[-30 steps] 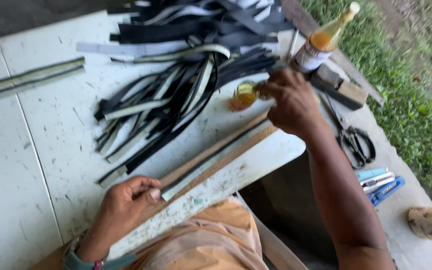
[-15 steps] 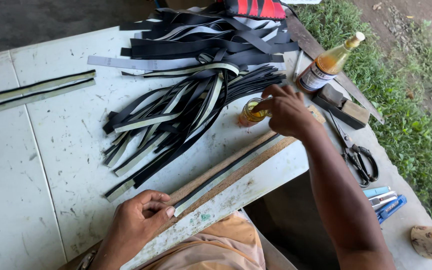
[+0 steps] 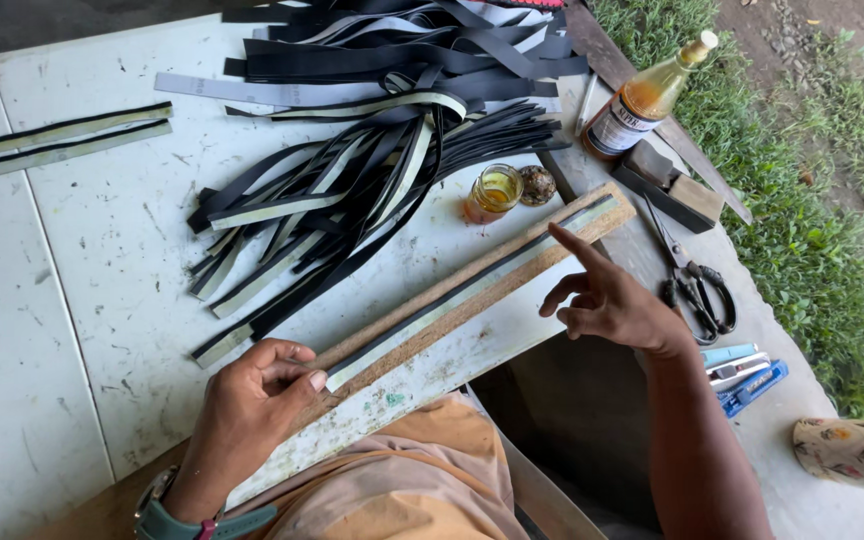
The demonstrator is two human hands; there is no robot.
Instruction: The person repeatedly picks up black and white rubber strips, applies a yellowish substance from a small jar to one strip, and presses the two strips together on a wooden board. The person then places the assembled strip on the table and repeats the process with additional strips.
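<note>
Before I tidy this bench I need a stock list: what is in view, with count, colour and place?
strips: many, black and pale, heaped mid table
strip pair: two, far left
board: one, brown, front edge, one strip on it
jar: one, amber, beside its lid
bottle: one, amber, top right
block: one, dark, by bottle
scissors: one, black, right
cutters: several, blue, right edge
table: one, white
left hand: pinching the board's near end
right hand: empty, above the board's far end

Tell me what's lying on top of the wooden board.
A long pale strip with a dark edge lies along the wooden board. The left hand covers its near end; the right hand hovers above.
</note>
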